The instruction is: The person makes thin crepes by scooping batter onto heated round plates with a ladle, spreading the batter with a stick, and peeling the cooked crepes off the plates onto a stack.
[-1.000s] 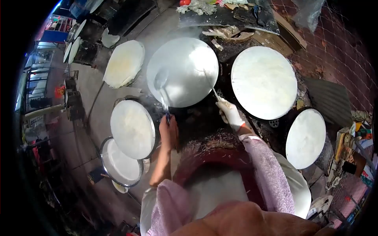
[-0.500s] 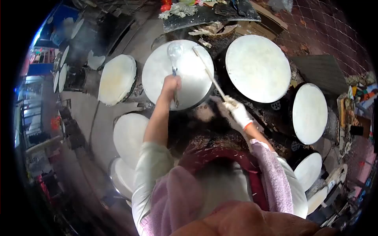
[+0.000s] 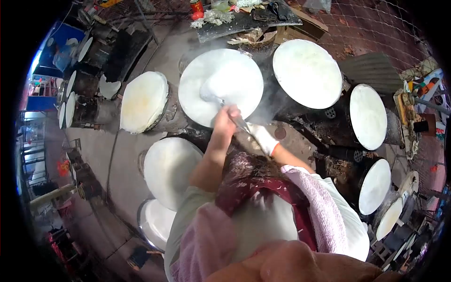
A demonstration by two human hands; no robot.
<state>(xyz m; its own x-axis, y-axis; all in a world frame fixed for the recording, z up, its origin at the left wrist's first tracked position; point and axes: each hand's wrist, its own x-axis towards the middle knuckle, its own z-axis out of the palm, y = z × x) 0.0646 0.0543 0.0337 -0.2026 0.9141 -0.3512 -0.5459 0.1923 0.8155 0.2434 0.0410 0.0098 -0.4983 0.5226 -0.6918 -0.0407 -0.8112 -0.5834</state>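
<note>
A round pan [image 3: 244, 70] covered in white lies in front of me, with steam around it. My left hand [image 3: 226, 120] is closed round the handle of a ladle [image 3: 211, 94], whose blurred bowl is over the left part of the pan. My right hand [image 3: 262, 137], in a white glove, is just beyond the pan's near edge, closed round a thin stick [image 3: 241, 123]. The stick passes close beside my left hand; whether they touch I cannot tell.
More round white-covered pans stand around: one to the right [image 3: 307, 73], one far right [image 3: 369, 116], one to the left [image 3: 144, 101], one nearer left [image 3: 171, 171]. A white basin [image 3: 159, 223] sits at the lower left. A dark board [image 3: 249, 23] with items lies behind.
White now covers the pan that was bare and shiny at first. My left hand with the ladle has come forward and right; my right hand has moved slightly left and nearer me.
</note>
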